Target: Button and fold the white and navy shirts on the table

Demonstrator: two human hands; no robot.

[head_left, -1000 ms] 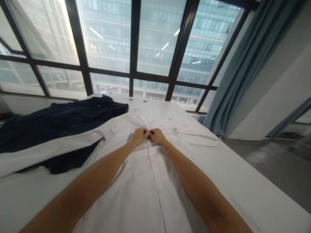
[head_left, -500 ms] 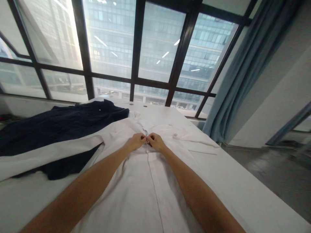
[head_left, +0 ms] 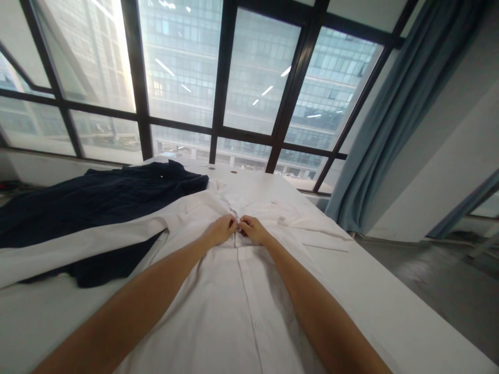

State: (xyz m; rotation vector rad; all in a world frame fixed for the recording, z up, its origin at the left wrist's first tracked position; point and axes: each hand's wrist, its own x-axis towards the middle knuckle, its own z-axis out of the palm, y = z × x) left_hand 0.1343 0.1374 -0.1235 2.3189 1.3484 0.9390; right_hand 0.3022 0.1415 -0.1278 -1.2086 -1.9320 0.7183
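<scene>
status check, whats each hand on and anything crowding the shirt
Left hand and right hand both pinched on front placket of white button-up shirt, near collar. Shirt flat on white table. Dark navy garment under shirt's left sleeve, clear of hands.

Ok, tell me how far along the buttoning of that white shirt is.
Done: the white shirt lies flat on the table, its placket closed below the hands. In hand: left hand and right hand pinch the placket together near the chest. Left: the stretch up to the collar looks open.
</scene>
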